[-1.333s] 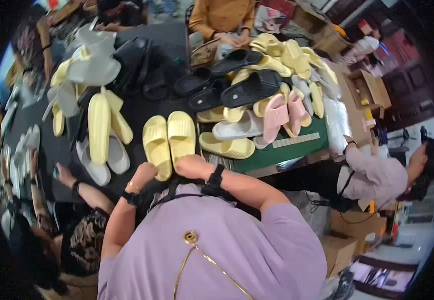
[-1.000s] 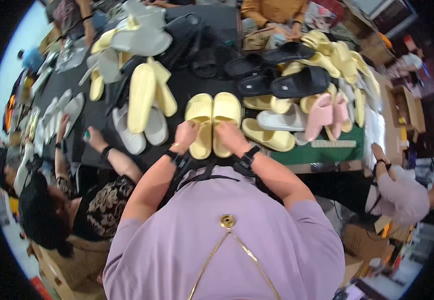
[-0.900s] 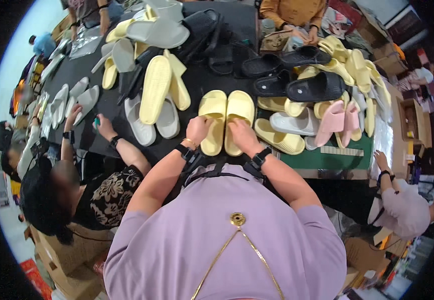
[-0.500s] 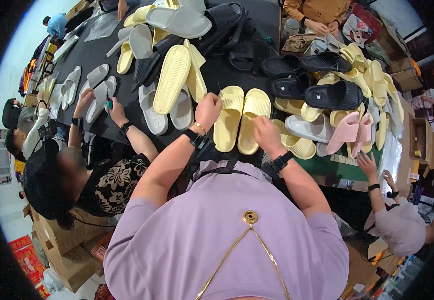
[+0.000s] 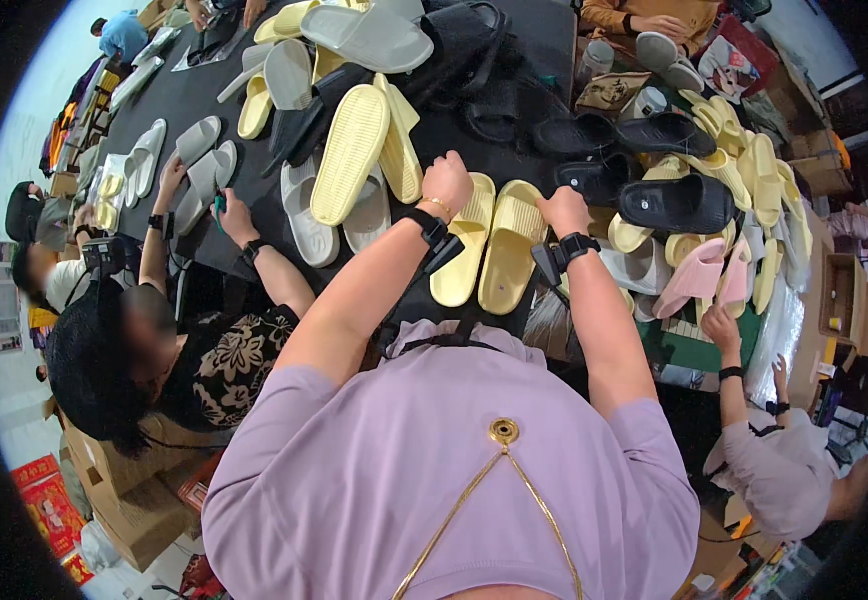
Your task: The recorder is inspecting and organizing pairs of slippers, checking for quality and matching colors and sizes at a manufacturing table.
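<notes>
A pair of pale yellow slide slippers lies side by side before me, the left slipper (image 5: pixel 451 285) and the right slipper (image 5: pixel 507 283), toe ends away from me. My left hand (image 5: pixel 448 184) is closed at the far left edge of the left slipper, its knuckles up. Beside the strap of the right slipper, my right hand (image 5: pixel 564 211) is also closed, fingers curled at the strap's outer edge. Whatever either hand pinches is hidden by the fingers. Left of my left hand, a yellow slipper (image 5: pixel 351 155) rests sole up against another, over a grey pair (image 5: pixel 309 215).
On the black table (image 5: pixel 254 185), black, grey and yellow slippers are heaped at the far side. Another mixed pile with a pink slipper (image 5: pixel 690 278) stands right. At left, a co-worker's hand (image 5: pixel 237 217) holds a teal-handled tool near grey slippers. Another co-worker's hand (image 5: pixel 722 330) reaches in right.
My right hand has gone from over the right slipper's footbed to the outer edge of its strap. My left hand has shifted right and farther away. Grey slippers now show near the far orange-sleeved person.
</notes>
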